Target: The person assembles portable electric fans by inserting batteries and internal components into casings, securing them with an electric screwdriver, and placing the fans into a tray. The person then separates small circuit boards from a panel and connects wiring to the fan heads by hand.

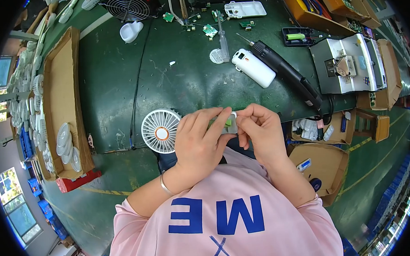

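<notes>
A small handheld fan with a white round grille (157,121) and an orange ring at its centre lies level in front of my body. My left hand (197,140) is closed over its handle and covers most of it. From between the fingers shows the handle's opened white end (233,128), with something green inside. At that end my right hand (262,128) is closed in a pinch, thumb against fingertips; what lies between them is too small to make out.
Beyond my hands lie a white handle cover (254,69), a black electric screwdriver (288,72) and a clear-handled screwdriver (223,43). A metal-fronted device (348,67) stands at the right. An open cardboard tray (55,101) with clear discs lines the left edge.
</notes>
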Demonstrator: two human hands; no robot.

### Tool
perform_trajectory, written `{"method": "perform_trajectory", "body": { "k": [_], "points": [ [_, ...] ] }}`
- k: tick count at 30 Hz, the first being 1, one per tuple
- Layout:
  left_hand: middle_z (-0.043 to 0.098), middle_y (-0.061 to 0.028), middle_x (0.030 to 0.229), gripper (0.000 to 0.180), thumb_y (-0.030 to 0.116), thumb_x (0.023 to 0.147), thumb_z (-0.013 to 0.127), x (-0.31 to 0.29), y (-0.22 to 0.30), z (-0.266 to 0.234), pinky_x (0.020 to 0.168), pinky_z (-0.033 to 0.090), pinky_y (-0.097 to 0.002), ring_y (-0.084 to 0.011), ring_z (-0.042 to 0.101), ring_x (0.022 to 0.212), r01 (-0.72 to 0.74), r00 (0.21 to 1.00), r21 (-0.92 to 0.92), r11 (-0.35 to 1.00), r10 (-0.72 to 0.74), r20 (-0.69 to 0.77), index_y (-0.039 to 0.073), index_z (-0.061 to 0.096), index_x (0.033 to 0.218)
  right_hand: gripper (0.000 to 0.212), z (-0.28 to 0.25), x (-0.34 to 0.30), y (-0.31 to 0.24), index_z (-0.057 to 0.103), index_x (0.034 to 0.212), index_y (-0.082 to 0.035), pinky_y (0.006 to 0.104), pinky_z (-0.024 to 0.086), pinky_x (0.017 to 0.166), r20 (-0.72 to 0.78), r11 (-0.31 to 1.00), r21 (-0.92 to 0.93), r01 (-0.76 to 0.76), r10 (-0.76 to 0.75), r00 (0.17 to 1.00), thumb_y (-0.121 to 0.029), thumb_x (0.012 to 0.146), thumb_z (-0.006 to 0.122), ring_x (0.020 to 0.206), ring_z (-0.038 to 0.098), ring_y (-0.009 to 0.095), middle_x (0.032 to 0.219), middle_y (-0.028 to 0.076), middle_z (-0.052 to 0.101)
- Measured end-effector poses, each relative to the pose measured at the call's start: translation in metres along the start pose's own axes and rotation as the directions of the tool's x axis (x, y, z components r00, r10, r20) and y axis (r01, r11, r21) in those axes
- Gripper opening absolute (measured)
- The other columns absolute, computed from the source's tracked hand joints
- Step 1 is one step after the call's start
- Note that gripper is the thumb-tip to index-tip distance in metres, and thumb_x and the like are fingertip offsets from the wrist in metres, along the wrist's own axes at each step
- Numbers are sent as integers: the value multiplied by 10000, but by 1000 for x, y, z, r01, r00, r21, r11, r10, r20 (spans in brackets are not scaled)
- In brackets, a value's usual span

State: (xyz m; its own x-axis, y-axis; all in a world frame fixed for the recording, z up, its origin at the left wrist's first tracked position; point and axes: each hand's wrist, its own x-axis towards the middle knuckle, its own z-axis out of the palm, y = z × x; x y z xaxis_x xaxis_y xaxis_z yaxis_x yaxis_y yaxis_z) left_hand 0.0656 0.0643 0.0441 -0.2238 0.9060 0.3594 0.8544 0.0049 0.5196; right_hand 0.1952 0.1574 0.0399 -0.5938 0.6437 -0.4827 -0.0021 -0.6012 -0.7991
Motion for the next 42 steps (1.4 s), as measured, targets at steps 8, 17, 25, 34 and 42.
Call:
{"method": "perform_trajectory", "body": {
  "k": [8, 17, 25, 34, 42],
  "points": [
    [611, -50, 1012, 525, 116, 605, 767, 1, 0, 1, 761, 427, -346, -234, 570, 880, 2, 1000, 23, 1000, -2, 4, 71, 630, 1109, 85, -7, 3, 1, 619, 874, 20, 206, 415, 414, 24, 998, -64, 5, -4, 1000, -31, 874, 551, 464, 540, 86, 630, 45, 595],
    [597, -53, 1022, 490, 159, 646, 735, 0, -2, 1, 763, 441, -350, -245, 576, 875, -4, 1000, 22, 1000, 4, -8, 73, 619, 1114, 75, -4, 3, 2, 619, 870, 3, 215, 409, 417, 37, 962, 258, -95, 89, 995, -63, 876, 583, 465, 531, 100, 617, 43, 574],
    [607, -52, 1021, 496, 150, 632, 745, -1, 0, -1, 742, 438, -342, -239, 580, 872, 16, 999, 5, 1000, -16, -29, 73, 627, 1107, 71, -3, 2, 3, 615, 866, 4, 216, 413, 417, 62, 943, 307, -132, 119, 991, -47, 873, 566, 469, 530, 101, 617, 49, 576],
    [611, -55, 1005, 517, 135, 614, 753, 0, 0, 0, 731, 442, -345, -239, 584, 861, 25, 999, 2, 1000, -25, -42, 65, 628, 1111, 65, 1, 1, 4, 614, 872, 12, 218, 403, 414, 46, 932, 345, -113, 103, 994, -5, 852, 554, 459, 510, 94, 612, 44, 567],
    [615, -68, 1014, 512, 141, 627, 767, 0, -1, -1, 730, 452, -346, -249, 584, 856, 21, 997, -41, 999, -24, -69, 40, 620, 1107, 179, -4, -1, -1, 624, 970, 22, 213, 400, 433, -50, 987, 157, 37, -29, 998, -88, 924, 490, 487, 512, 82, 656, 28, 554]
  ]
}}
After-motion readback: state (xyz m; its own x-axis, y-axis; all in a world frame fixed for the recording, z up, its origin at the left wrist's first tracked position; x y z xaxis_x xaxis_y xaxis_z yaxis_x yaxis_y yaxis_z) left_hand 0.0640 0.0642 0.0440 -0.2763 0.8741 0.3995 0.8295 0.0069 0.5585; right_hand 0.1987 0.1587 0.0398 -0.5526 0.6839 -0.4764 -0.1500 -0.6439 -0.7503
